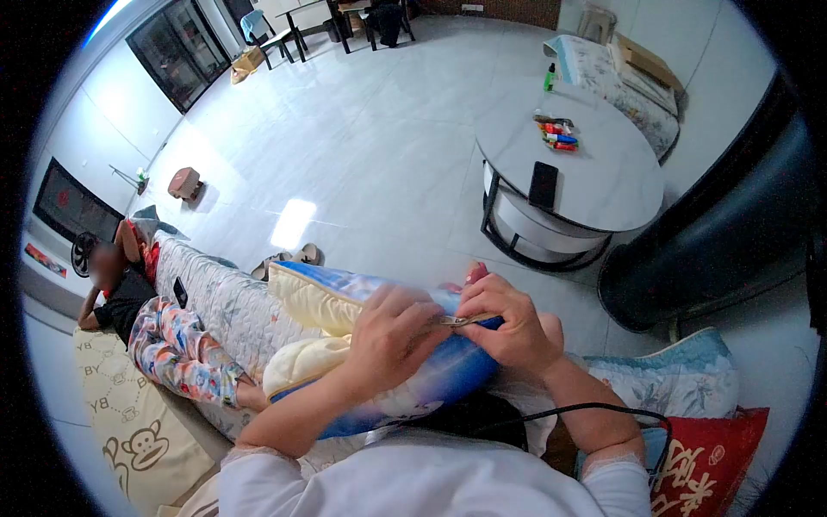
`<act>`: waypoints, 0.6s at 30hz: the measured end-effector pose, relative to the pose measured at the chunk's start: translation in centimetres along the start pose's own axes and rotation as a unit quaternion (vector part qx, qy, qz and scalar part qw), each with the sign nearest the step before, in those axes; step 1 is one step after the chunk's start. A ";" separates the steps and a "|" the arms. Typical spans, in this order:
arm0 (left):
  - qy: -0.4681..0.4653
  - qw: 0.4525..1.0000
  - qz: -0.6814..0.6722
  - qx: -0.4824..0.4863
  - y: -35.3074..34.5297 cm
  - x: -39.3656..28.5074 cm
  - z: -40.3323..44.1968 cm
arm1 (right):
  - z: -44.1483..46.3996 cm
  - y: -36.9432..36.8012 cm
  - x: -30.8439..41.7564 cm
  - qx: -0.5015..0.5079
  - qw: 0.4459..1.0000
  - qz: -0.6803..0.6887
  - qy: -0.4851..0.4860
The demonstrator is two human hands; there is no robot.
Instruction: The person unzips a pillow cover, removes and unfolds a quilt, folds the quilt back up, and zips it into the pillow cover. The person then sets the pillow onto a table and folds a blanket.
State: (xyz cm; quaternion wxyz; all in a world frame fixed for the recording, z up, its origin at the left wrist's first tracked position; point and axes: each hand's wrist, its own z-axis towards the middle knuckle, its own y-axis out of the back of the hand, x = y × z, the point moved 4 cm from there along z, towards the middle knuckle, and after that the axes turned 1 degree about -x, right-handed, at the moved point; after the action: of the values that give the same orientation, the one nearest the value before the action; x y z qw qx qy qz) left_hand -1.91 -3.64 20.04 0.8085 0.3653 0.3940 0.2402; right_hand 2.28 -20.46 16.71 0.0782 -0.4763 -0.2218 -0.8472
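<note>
A puffy blue-and-cream cushion (457,370) lies across my lap, its cream padding bulging at the left side. My left hand (392,332) is closed on the cushion's edge, slightly smeared by motion, and its fingertips are partly hidden. My right hand (504,323) pinches the same edge between thumb and fingers. Between the two hands a small shiny metal piece, which looks like a zipper pull (450,320), shows on the seam.
To my left, a person (129,302) reclines on the sofa (202,276), with a phone (180,292) nearby. A round white table (594,185) holds another phone (544,184) and small colourful items (558,135). At right are a dark cylinder (689,250) and red pillow (715,457); a black cable (594,405) crosses my right arm.
</note>
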 end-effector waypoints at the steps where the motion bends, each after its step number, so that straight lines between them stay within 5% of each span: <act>1: 0.021 1.000 0.003 -0.012 -0.2 -0.2 0.0 | -0.1 -0.1 0.1 -0.009 1.000 -0.009 -0.001; 5: 0.090 0.996 0.020 -0.016 -0.3 -0.9 0.5 | -0.5 -0.2 0.6 -0.033 0.999 -0.027 0.017; 18: 0.063 0.995 0.077 -0.010 -0.2 -2.7 0.5 | -0.5 -1.2 1.4 -0.069 0.995 -0.050 0.055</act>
State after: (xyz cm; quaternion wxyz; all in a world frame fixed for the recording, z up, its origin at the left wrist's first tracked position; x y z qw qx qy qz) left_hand -3.06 -5.75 21.37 0.7647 0.3707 0.4126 0.3281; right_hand 0.72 -19.55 17.34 0.0143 -0.4213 -0.1815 -0.8884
